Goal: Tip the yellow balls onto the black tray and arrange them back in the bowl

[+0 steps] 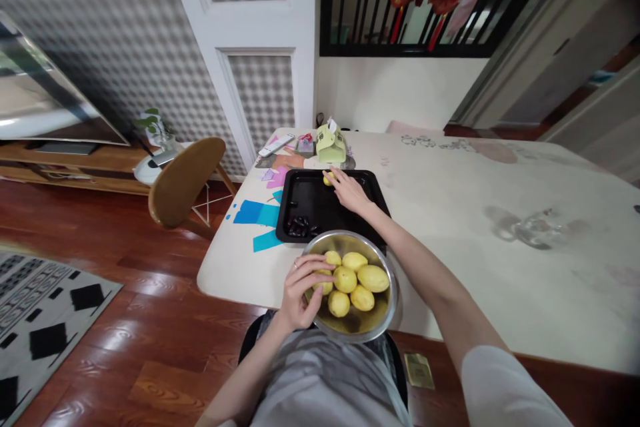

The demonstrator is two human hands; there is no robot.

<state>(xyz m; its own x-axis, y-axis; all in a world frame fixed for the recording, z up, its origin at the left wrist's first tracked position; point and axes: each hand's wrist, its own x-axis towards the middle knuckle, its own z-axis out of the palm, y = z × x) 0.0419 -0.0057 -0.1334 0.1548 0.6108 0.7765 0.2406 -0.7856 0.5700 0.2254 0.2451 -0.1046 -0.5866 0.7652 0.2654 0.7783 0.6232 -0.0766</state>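
Observation:
A steel bowl [393, 300] of several yellow lemons [373, 278] sits at the table's near edge, partly over my lap. Inside it, my left hand [303, 287] curls its fingers around a lemon [325, 285] at the left side. Beyond the bowl lies a black tray [320, 203]. At its far side my right hand [351, 193] reaches in, fingertips on another lemon [329, 178], which the fingers partly hide. Small glossy dark oblong pieces [300, 227] lie in the tray's near left corner; their kind is unclear.
Behind the tray stand a green tissue box [330, 145] and a white remote [277, 145]. A clear glass vessel [540, 228] is on the right of the white table [445, 193]. A wooden chair [187, 183] stands at the left.

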